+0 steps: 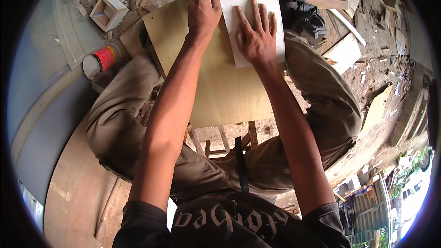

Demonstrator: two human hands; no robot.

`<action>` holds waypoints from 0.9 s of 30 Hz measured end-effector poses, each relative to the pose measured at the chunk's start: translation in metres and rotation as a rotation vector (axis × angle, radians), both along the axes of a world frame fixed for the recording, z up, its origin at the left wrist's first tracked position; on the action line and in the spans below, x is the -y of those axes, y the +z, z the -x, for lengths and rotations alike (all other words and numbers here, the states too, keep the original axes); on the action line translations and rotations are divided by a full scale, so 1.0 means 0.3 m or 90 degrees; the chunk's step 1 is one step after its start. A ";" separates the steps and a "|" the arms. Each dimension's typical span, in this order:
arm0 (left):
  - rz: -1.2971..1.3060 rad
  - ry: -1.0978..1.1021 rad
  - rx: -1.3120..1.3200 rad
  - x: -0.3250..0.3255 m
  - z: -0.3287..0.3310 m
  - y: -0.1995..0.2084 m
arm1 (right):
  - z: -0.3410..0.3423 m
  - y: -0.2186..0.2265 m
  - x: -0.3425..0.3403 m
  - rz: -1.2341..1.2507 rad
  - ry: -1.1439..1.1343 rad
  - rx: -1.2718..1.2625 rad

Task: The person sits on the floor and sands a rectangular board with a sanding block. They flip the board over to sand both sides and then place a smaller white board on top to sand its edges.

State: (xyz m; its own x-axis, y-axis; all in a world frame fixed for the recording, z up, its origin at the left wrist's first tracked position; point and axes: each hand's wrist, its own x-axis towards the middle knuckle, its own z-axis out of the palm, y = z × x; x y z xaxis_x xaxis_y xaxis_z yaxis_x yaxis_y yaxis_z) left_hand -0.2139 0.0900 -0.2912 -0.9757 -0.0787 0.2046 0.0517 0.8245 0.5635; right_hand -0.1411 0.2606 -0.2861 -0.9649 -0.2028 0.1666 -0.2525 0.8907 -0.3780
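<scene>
Your right hand [257,34] lay flat, fingers spread, on a white board [250,7] resting atop a plywood sheet [220,87] across your knees; your left hand [203,14] curled closed on the board's left edge, near a glue can [102,59].

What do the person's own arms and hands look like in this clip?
Both forearms are bare up to short black sleeves of a T-shirt with pale lettering. The left hand and right hand wear no gloves; no rings, watch or bands are visible on fingers or wrists.
</scene>
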 end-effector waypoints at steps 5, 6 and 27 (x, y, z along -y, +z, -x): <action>-0.022 -0.019 -0.013 -0.013 -0.001 -0.011 | 0.000 -0.014 -0.002 0.008 -0.004 -0.023; -0.010 -0.026 -0.008 -0.012 0.001 -0.008 | 0.000 -0.014 -0.002 0.006 -0.003 -0.023; -0.059 -0.009 0.004 0.061 0.009 0.018 | 0.000 -0.007 0.004 -0.049 0.014 0.004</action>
